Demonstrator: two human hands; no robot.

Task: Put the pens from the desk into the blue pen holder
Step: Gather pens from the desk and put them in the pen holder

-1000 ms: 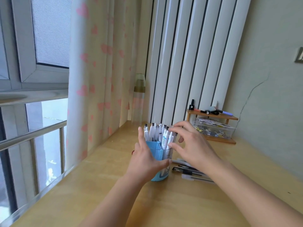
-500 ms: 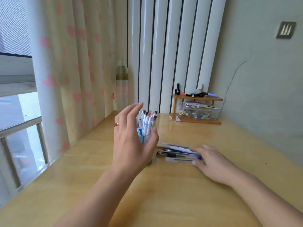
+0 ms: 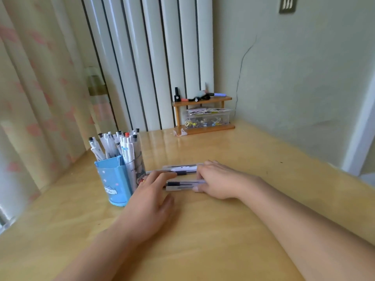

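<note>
The blue pen holder (image 3: 113,183) stands on the wooden desk (image 3: 223,230) at the left, packed with several white pens (image 3: 119,146) that stick up out of it. To its right several loose pens (image 3: 182,176) lie side by side on the desk. My right hand (image 3: 220,181) rests on the right ends of these pens, fingers curled over them. My left hand (image 3: 151,201) lies flat beside the holder, its fingertips touching the left ends of the loose pens. Neither hand has lifted a pen.
A small wooden shelf (image 3: 203,116) with a clear box of small items stands at the back by the white radiator (image 3: 162,57). A bottle (image 3: 97,94) stands behind the curtain (image 3: 36,88) at the left. The wall (image 3: 304,78) runs along the right.
My left hand has let go of the holder and dropped onto the desk by the loose pens. My right hand has slid onto the pens. The view has tilted down and right.
</note>
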